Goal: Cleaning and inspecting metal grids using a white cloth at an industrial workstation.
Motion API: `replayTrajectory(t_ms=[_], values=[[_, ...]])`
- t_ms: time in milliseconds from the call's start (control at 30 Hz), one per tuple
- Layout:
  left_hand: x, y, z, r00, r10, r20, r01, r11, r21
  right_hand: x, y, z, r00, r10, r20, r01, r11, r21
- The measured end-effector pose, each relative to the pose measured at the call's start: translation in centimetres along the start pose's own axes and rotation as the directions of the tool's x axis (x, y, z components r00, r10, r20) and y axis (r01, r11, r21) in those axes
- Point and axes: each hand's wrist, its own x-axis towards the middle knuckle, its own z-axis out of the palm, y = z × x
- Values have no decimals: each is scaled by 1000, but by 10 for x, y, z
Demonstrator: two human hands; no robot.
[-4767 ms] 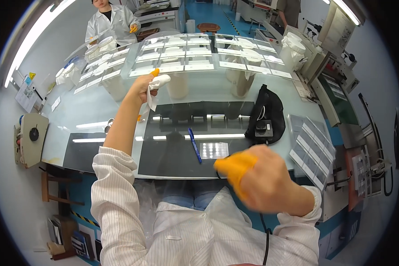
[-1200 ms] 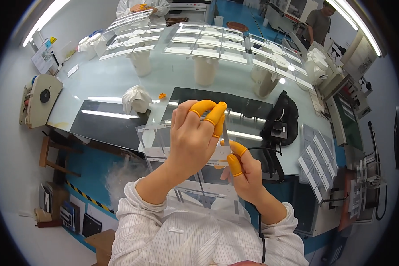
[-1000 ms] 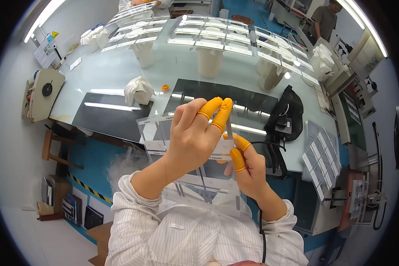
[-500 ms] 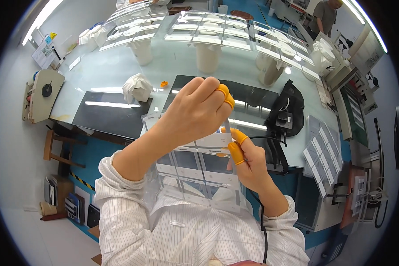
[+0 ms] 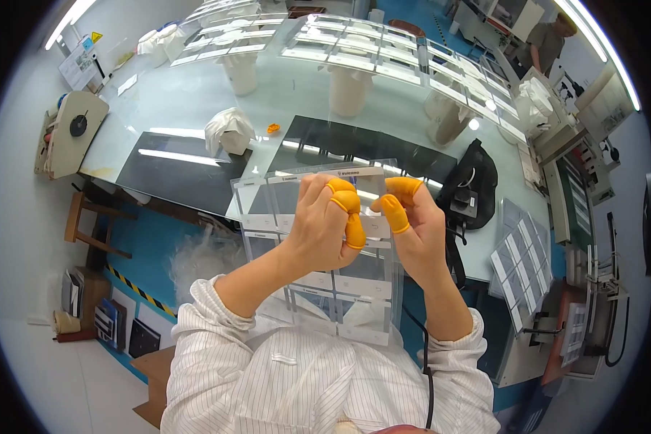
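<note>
A clear sheet (image 5: 343,288), divided into panels with white printed strips, stands tilted before my chest, its top edge resting over the table's near side. My left hand (image 5: 322,224), wearing orange finger cots, is closed over the sheet's middle. What its fingers pinch, if anything, is hidden. Close by at the sheet's right edge is my right hand (image 5: 421,235), also in orange finger cots, thumb and forefinger drawn together. Whatever lies between those fingertips is too small to make out. A crumpled clear film (image 5: 206,260) shows left of the sheet, above the blue floor.
Dark mats (image 5: 181,181) lie on the glass table (image 5: 173,94), with a crumpled white wad (image 5: 228,130) and a black bag (image 5: 470,181). Panelled sheets (image 5: 354,47) rest on white buckets (image 5: 349,92) behind. More sheets (image 5: 521,264) stand at right. A person (image 5: 546,45) is far right.
My left hand has come down from above the sheet's top to its middle. My right hand has risen slightly along the right edge. The crumpled film now shows farther left, away from the sheet.
</note>
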Motion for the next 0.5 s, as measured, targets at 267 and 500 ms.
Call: replayTrajectory(t_ms=[267,500], values=[[-63,8,-17,969,0,245,-21,996,83,28,16,-18,943,-52,-327,51,999,-10],[-463,-7,-241,-319,-902,290,391,153,907,103,4,-139,705,-13,-709,197,964,178]])
